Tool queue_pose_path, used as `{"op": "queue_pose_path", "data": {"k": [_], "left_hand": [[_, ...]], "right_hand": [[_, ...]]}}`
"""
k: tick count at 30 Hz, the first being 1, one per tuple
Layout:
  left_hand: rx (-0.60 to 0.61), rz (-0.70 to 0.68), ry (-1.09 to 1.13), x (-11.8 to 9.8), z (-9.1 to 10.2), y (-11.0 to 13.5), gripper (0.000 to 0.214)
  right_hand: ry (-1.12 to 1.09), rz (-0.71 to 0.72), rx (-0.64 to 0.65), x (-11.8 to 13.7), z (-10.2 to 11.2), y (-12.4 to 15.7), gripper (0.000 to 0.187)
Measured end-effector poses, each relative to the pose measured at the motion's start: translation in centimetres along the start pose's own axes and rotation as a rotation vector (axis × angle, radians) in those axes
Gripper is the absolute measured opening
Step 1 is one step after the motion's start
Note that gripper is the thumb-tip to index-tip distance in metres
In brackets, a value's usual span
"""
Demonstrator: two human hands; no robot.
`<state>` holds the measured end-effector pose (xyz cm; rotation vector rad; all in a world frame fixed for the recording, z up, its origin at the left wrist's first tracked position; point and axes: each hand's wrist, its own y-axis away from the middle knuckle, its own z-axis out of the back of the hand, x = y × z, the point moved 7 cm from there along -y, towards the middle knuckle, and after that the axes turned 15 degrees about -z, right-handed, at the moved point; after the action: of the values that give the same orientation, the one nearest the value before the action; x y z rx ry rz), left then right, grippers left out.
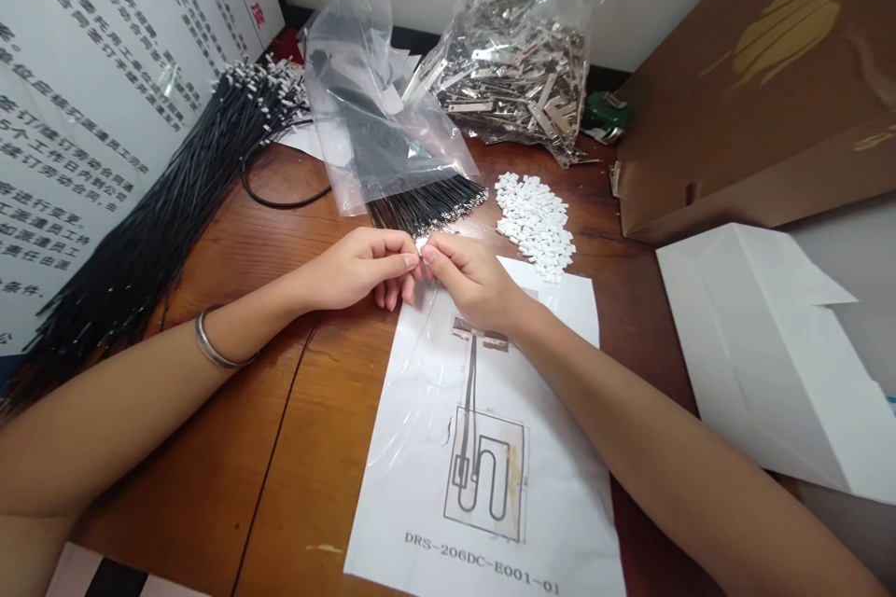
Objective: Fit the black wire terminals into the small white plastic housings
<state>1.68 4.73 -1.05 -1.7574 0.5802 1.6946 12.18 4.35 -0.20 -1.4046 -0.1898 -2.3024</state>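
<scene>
My left hand [364,267] and my right hand [470,278] meet fingertip to fingertip above the wooden table [280,410]. Both are pinched on one small metal piece [420,246], too small to name. Just beyond my fingers lie the stripped ends of a bundle of black wires [427,203] that runs out of a clear plastic bag [371,121]. A heap of small white plastic parts [535,220] sits to the right of the wire ends. Under my right wrist lies a printed drawing sheet [490,448].
A long bundle of black wires with white ends [161,205] lies along the left. At the back stands a clear bag of metal clips [518,75]. A brown cardboard box [763,84] and a white folded box [777,345] fill the right. A printed board [84,103] leans at left.
</scene>
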Motion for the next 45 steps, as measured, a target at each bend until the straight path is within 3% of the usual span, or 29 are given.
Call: {"op": "queue_pose_path", "data": {"k": [38, 45], "left_hand": [[0.016, -0.012, -0.026, 0.06, 0.09, 0.12, 0.022], [-0.017, -0.018, -0.011, -0.10, 0.06, -0.04, 0.023]], "right_hand": [[0.078, 0.010, -0.003, 0.25, -0.15, 0.02, 0.032], [-0.080, -0.074, 0.033, -0.45, -0.18, -0.06, 0.034]]}}
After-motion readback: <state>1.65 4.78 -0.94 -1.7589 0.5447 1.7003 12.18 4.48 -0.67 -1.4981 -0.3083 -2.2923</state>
